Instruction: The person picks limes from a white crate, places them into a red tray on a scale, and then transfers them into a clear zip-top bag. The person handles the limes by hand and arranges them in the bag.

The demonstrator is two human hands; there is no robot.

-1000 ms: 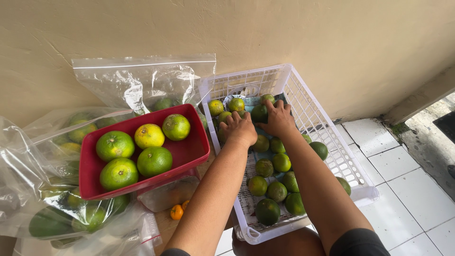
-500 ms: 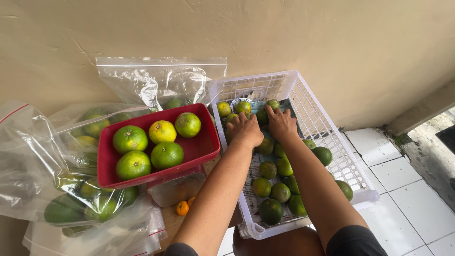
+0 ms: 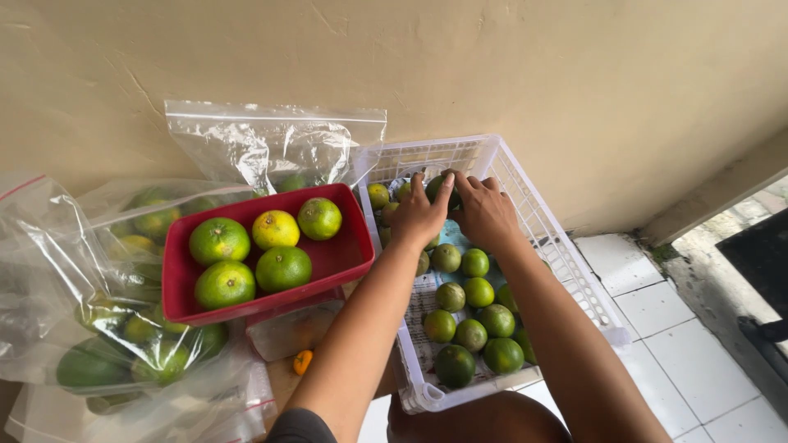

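Both my hands reach into a white plastic crate (image 3: 574, 275) that holds several small green limes (image 3: 471, 335). My left hand (image 3: 417, 215) and my right hand (image 3: 486, 212) meet at the crate's far end, fingers curled around one green lime (image 3: 437, 187) between them. To the left, a red tray (image 3: 345, 254) carries several larger green and yellow citrus fruits (image 3: 283, 267). A yellowish lime (image 3: 377, 195) lies in the crate's far left corner.
Clear plastic bags (image 3: 123, 361) with green fruit lie left of and under the red tray, and another bag (image 3: 271, 148) leans on the beige wall. A small orange fruit (image 3: 303, 362) lies below the tray. White floor tiles (image 3: 689, 361) are at right.
My hands have drawn together at the far end of the crate and closed around one lime. The view has shifted slightly, so the crate and tray sit further right and lower.
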